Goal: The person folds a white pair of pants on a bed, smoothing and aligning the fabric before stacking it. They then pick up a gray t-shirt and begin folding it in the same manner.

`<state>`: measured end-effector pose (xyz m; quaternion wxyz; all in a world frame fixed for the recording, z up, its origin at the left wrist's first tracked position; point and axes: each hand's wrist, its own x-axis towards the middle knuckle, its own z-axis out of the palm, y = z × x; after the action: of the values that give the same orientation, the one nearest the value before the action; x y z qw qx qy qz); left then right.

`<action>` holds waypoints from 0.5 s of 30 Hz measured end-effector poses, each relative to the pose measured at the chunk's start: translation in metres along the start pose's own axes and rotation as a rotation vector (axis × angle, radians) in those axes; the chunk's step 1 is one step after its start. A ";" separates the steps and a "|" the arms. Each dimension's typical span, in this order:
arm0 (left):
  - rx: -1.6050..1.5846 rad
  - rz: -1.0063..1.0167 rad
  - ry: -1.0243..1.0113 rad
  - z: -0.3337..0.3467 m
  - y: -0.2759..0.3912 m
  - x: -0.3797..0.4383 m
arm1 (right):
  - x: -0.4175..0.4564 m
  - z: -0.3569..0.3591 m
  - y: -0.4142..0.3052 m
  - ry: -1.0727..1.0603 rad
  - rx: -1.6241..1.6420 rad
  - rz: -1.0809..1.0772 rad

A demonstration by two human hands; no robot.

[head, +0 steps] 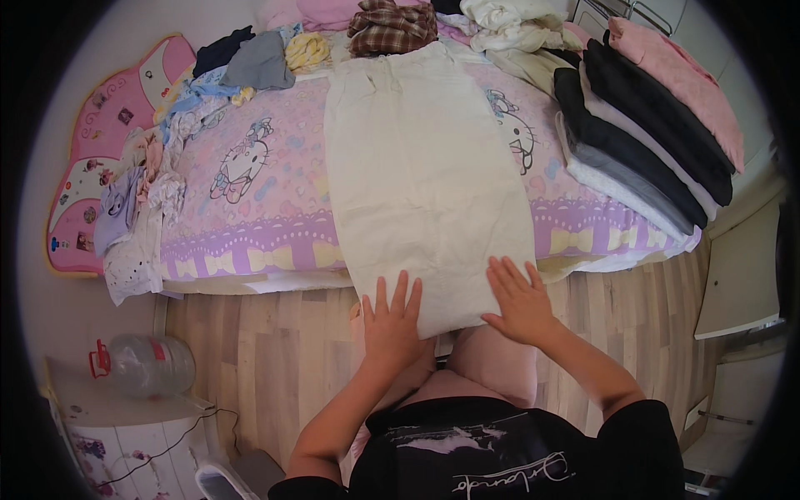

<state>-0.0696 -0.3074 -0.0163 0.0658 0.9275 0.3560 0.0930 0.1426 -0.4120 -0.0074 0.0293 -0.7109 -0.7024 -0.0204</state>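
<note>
A long cream-white garment (425,162), perhaps trousers laid with the legs together, lies flat across the bed, and its near end hangs over the edge onto my lap. My left hand (392,325) rests flat on its lower left corner, fingers spread. At the lower right edge, my right hand (519,303) lies palm down on the cloth. Neither hand grips it. Beyond the garment's far end sits a bundled brown plaid cloth (392,28).
A stack of folded clothes (650,131) stands on the bed's right side. Loose clothes (256,59) lie at the back left, beside the pink headboard (100,131). A large clear plastic bottle (147,365) with a red handle stands at the lower left, above the wood-look floor (250,337).
</note>
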 end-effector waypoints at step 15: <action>-0.022 0.257 0.464 0.018 -0.096 -0.024 | -0.034 0.000 0.048 0.337 -0.196 -0.432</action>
<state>-0.1458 -0.2539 -0.0553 -0.0200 0.9182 0.2397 0.3146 0.1906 -0.4467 -0.0106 0.0717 -0.5308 -0.8175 -0.2117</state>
